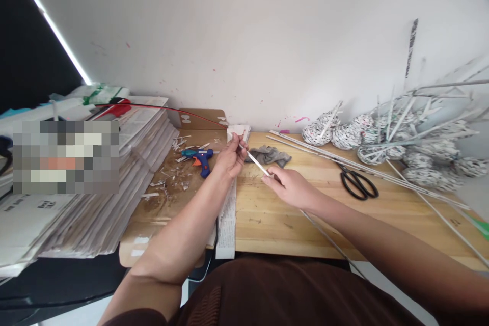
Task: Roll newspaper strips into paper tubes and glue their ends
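A thin white rolled paper tube (pixel 256 162) runs slantwise between my two hands above the table. The fingertips of my left hand (pixel 231 157) are closed around its upper end. Lower down and to the right, my right hand (pixel 284 184) pinches the same tube between thumb and fingers. A long thin stick (pixel 328 237) comes out below my right wrist and passes over the table's front edge; whether it is part of the same tube I cannot tell. Behind my left hand stand some white paper strips (pixel 240 130). Below it lies a long printed paper strip (pixel 226 232).
A blue glue gun (pixel 205 160) lies among paper scraps on brown cardboard (pixel 183 201). Stacked paper (pixel 126 173) fills the left. A grey cloth (pixel 271 155), black scissors (pixel 358 183), long paper tubes (pixel 344 162) and several woven paper balls (pixel 319 127) are on the wooden table (pixel 275 229).
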### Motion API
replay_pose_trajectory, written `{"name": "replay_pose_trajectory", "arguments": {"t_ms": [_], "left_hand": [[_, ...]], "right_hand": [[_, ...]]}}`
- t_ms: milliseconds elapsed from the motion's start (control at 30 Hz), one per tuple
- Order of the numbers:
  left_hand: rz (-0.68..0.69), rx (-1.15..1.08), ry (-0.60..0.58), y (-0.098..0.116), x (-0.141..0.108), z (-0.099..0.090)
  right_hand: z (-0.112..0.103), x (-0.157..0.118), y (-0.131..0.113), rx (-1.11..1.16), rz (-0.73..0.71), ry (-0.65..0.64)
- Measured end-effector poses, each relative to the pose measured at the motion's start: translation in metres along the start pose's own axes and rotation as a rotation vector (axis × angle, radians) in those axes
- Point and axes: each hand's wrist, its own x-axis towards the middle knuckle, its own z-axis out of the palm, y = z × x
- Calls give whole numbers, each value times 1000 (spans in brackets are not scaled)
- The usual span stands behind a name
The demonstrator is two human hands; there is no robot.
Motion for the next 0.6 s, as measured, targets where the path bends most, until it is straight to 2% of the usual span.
{"name": "replay_pose_trajectory", "arguments": {"t_ms": [67,133,200,267,333,367,500,533,600], "left_hand": [[-4,4,-15,-3,-1,0],[-9,1,-12,-3,-1,0],[-20,-12,-4,-2,-1,1],[-32,-31,-9,-1,-1,2],[-36,-42,-19,0,-2,3],[-32,-40,-20,0,-2,3],[-19,-22,-10,-1,-4,4],[-25,-28,-16,0,-4,4],[-50,-49,-38,0,-4,4]], "right_hand": [[3,8,-5,-148,-72,102],[7,16,-7,-69,-66,115],[10,22,-6,252,11,2],[11,24,-4,659,95,-188],[9,24,-2,893,150,-309],[8,24,-1,894,161,-303],[8,22,-3,645,133,-76],[8,22,-4,669,130,-90],[10,23,-4,840,142,-244]]}}
